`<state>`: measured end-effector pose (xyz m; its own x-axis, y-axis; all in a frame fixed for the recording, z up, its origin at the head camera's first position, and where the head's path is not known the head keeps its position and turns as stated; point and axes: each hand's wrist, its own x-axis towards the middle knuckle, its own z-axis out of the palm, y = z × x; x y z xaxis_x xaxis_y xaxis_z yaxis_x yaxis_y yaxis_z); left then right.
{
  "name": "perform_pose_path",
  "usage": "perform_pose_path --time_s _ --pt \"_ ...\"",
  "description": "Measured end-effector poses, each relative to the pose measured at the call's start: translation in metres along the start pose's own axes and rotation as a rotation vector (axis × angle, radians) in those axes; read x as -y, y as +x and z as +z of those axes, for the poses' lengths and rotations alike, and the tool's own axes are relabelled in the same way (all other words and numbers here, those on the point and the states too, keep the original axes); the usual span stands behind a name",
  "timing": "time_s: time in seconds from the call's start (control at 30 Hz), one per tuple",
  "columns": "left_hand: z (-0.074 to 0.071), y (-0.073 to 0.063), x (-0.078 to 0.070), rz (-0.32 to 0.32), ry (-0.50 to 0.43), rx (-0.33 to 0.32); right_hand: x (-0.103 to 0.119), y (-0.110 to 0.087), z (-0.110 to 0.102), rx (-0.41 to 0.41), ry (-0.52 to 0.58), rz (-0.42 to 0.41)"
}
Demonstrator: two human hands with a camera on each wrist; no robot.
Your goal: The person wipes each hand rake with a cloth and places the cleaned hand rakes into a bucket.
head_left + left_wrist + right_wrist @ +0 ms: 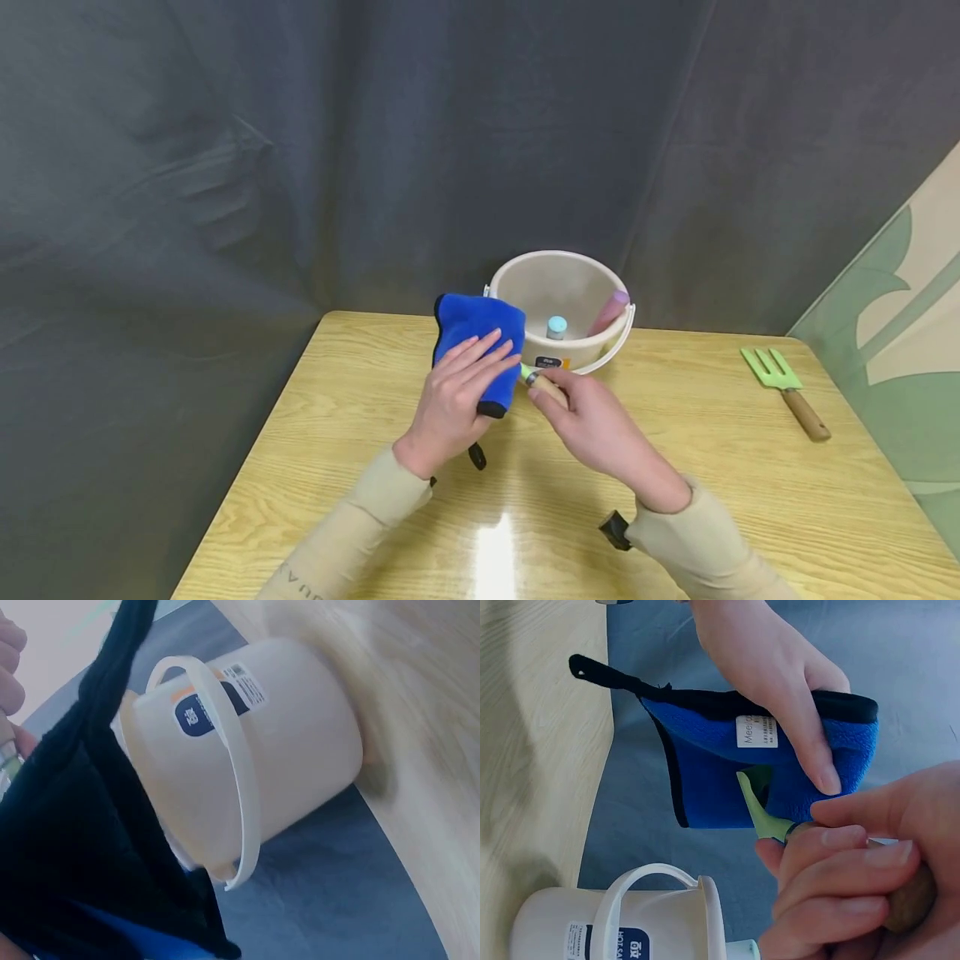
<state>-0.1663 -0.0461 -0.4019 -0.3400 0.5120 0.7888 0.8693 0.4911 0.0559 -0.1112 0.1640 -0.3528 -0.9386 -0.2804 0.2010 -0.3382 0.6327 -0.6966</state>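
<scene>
A blue cloth point(472, 321) with black edging is folded over the green head point(763, 817) of a small garden tool. My left hand point(457, 400) holds the cloth, its fingers laid over the top and its thumb on the opposite face. My right hand point(600, 429) grips the tool's wooden handle point(553, 392), fingers wrapped round it in the right wrist view. Cloth hides much of the green head, so I cannot tell its full shape. A black loop point(600, 673) hangs from the cloth's corner, and a white label point(756, 732) shows on its face.
Just beyond the hands stands a cream bucket point(551, 287), its handle lowered toward the front. Inside are a light-blue-capped item point(557, 327) and a pinkish-purple item point(611, 312). A green garden fork point(786, 390) with a wooden handle lies at the table's right. Dark curtain point(480, 150) hangs behind.
</scene>
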Motion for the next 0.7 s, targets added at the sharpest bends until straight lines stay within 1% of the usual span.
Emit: perform_pose_path --time_s 0.17,0.2,0.3,0.4,0.47,0.53,0.6,0.7 --pt "0.004 0.003 -0.006 0.010 -0.009 -0.032 0.000 0.001 0.003 -0.018 -0.005 -0.003" --pt "0.004 0.004 -0.008 0.022 -0.015 -0.034 0.000 0.002 0.004 -0.021 -0.012 -0.007" --pt "0.005 0.009 -0.017 0.065 -0.049 -0.024 0.000 0.002 0.005 -0.026 -0.024 -0.018" --pt "0.006 0.012 -0.020 0.090 -0.083 -0.002 -0.001 0.003 0.007 -0.027 -0.024 -0.031" --pt "0.006 0.011 -0.018 0.070 -0.094 0.002 -0.002 0.002 0.006 -0.029 0.006 -0.026" --pt "0.006 0.010 -0.012 0.058 -0.079 0.018 -0.003 0.001 0.005 -0.032 0.026 -0.032" --pt "0.005 0.007 -0.006 0.058 -0.044 0.039 -0.004 0.001 0.003 -0.032 0.045 -0.041" --pt "0.001 0.004 0.004 0.058 0.039 0.057 -0.006 0.000 0.000 -0.028 0.057 -0.029"
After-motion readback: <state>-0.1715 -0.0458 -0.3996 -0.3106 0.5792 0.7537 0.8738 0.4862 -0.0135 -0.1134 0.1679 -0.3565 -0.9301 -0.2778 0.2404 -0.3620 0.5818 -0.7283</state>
